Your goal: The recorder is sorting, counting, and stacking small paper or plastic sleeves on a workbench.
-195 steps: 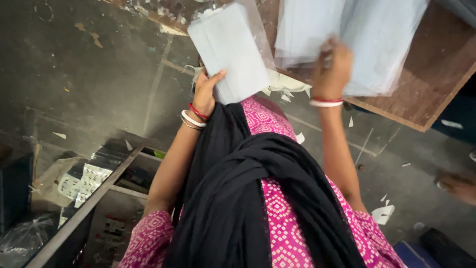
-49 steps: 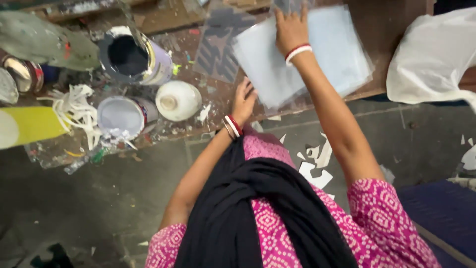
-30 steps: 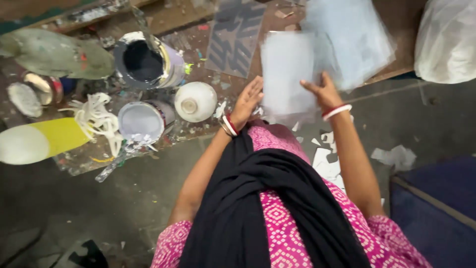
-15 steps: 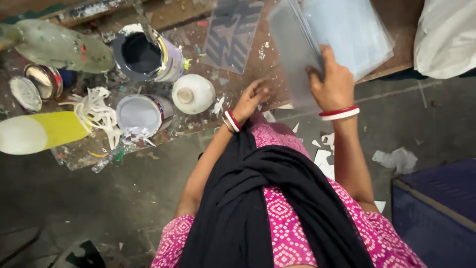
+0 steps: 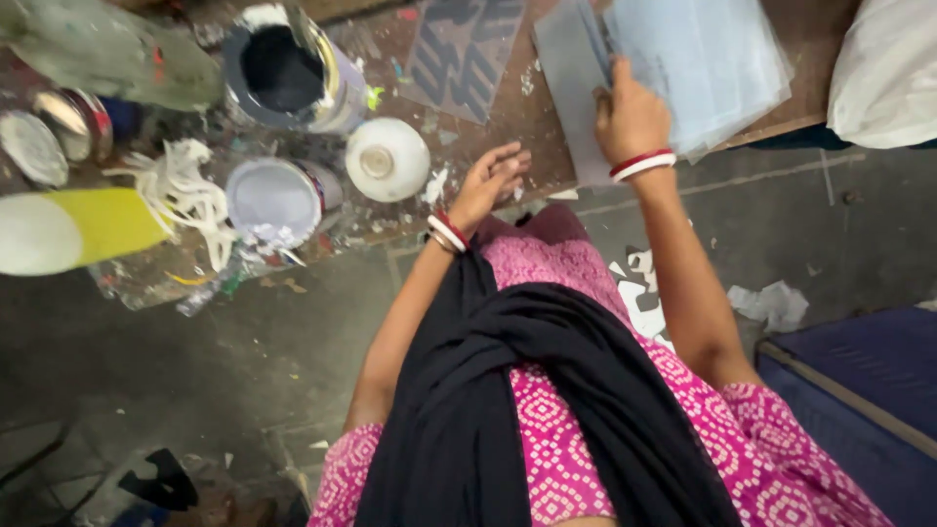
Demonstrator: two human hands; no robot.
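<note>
My right hand (image 5: 630, 117) grips a grey sheet (image 5: 566, 73) at the edge of a stack of pale blue sheets (image 5: 698, 68) lying on a wooden board (image 5: 508, 127). My left hand (image 5: 493, 181) hovers with its fingers spread over the board's near edge, holding nothing, close to a white round lid (image 5: 387, 159). Both wrists wear red and white bangles. A dark patterned stencil sheet (image 5: 464, 49) lies on the board just beyond my left hand.
An open tin of black paint (image 5: 288, 68), a smaller tin of white paint (image 5: 273, 200), a yellow and white bottle (image 5: 68, 229) and white scraps (image 5: 185, 190) sit at the left. A white bag (image 5: 883, 73) is at the right. Paper scraps (image 5: 644, 293) litter the grey floor.
My right hand has pulled the grey sheet upright from the blue stack and now holds it at the stack's left edge. My left hand has dropped from the sheet to the board's edge.
</note>
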